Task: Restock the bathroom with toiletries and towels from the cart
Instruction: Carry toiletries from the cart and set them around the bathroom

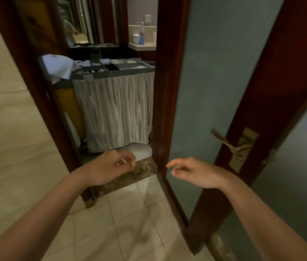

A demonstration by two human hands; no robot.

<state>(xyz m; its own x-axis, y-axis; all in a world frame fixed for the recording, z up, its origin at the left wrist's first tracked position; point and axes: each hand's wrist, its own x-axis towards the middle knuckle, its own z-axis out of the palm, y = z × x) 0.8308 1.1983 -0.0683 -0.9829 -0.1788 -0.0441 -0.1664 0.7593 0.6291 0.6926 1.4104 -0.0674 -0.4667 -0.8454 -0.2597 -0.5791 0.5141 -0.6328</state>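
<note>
- While the left hand is mostly curled, its thumb and fingertips pinch a thin white stick. It looks like a small toiletry, but it's too small to name.
- Stick, judged: near weightless, stiff but snappable. A light pinch at mid-length suits it; no squeezing.
- Long axis lies slanted across the fingers, low over the stone threshold. Can't tell which end is which.
- Right hand is empty, fingers loosely spread and slightly bent, just beside the door's near edge and not touching it.
- Cart stands past the doorway beyond the threshold, with a pleated curtain covering its front.
- Tray runs along the cart top, its compartments holding small blurred items, likely light packets.
- White cloth is heaped at the left end of the cart top. Judged soft and floppy; grab a fold with the whole hand.
- Frosted-glass door stands open on the right, with a lever handle near its far edge.
</note>
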